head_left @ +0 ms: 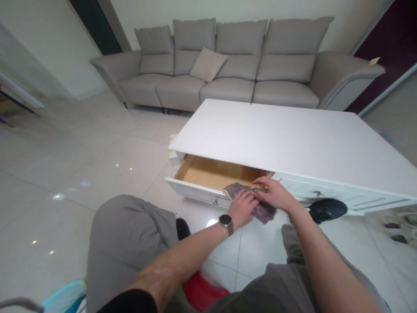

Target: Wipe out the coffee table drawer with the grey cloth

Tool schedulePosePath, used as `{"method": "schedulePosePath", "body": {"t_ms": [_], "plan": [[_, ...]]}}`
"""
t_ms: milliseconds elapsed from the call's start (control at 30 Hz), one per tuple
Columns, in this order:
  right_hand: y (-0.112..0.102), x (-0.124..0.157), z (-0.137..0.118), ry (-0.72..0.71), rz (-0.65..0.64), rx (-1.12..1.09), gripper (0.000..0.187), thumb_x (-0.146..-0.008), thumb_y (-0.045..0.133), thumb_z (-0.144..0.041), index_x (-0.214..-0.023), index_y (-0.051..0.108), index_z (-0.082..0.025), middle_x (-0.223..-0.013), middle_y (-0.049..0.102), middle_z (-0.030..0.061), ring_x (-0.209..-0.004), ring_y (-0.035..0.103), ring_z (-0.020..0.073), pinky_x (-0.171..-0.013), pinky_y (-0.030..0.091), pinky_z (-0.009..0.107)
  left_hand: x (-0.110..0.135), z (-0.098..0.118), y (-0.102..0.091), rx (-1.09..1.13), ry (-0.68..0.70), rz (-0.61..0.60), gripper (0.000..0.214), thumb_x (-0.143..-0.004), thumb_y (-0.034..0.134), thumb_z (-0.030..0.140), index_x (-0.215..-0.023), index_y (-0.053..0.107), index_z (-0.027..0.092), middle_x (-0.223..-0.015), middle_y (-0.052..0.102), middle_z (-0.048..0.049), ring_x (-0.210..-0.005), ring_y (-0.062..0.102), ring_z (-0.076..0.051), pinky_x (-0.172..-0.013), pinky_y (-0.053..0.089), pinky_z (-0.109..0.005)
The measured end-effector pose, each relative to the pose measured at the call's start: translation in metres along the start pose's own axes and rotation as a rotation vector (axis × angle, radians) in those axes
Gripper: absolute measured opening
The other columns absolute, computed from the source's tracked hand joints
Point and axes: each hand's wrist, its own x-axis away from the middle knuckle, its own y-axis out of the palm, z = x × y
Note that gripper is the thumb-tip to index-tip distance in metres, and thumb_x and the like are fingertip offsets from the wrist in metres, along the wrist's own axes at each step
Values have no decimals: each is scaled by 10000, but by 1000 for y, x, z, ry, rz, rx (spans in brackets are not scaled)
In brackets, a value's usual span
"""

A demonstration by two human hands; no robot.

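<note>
A grey-purple cloth (235,190) lies draped over the front edge of the open wooden drawer (208,174) of a white coffee table (286,139). My left hand (243,208), with a watch on the wrist, has its fingers curled on the near part of the cloth. My right hand (273,193) lies on top of the cloth at the drawer's right end, fingers pressed flat against it. Part of the cloth hangs down outside the drawer under both hands.
A grey sofa (228,69) with a cushion stands behind the table. My knees in grey trousers and a black shoe (327,209) are near the drawer. A red object (200,292) and a teal item (65,295) lie on the glossy tiled floor.
</note>
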Motion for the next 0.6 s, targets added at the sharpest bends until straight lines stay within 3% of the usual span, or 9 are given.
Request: {"method": "schedulePosePath", "body": {"t_ms": [133, 267, 367, 433, 533, 600], "plan": [[-3, 10, 4, 145, -323, -97, 745, -647, 635, -167, -1392, 624, -156, -1296, 697, 116, -1116, 668, 252, -992, 508, 350, -16, 33, 24, -35, 113, 9, 468, -886, 596, 270, -1327, 639, 121, -1451, 589, -193, -1483, 393, -336, -1287, 245, -484], [5, 15, 10, 175, -401, -62, 865, -623, 691, -191, -1477, 558, -229, -1302, 695, 105, -1111, 660, 281, -962, 509, 390, -5, 20, 8, -63, 205, -91, 543, -889, 557, 200, -1425, 549, 112, -1541, 532, -148, -1518, 346, -275, -1306, 167, -453], [26, 14, 3, 179, -366, 160, 933, -639, 759, -244, -1533, 495, -297, -1393, 639, 129, -1217, 596, 355, -990, 458, 485, 14, -22, -26, -54, 143, -167, 694, -875, 577, 196, -1544, 398, 161, -1584, 496, -103, -1504, 368, -210, -1298, 167, -440], [42, 11, -5, 232, -337, 355, 1012, -643, 794, -265, -1579, 415, -318, -1435, 599, 155, -1268, 544, 413, -993, 412, 559, 31, -62, -56, -114, -10, -213, 687, -878, 590, 207, -1539, 401, 213, -1561, 523, -92, -1454, 438, -218, -1259, 241, -463], [59, 10, -15, 235, -261, 533, 879, -739, 722, -244, -1561, 421, -311, -1369, 635, 159, -1226, 563, 397, -972, 384, 560, 58, -126, -102, -273, -268, -348, 408, -889, 642, 303, -1285, 624, 209, -1309, 694, -118, -1206, 633, -272, -1044, 455, -435], [64, 13, -17, 198, -191, 554, 704, -800, 643, -231, -1488, 506, -288, -1300, 675, 137, -1161, 601, 346, -960, 385, 510, 73, -161, -126, -350, -380, -444, 283, -909, 647, 424, -1086, 686, 207, -1085, 751, -115, -1052, 689, -283, -906, 497, -403]]}}
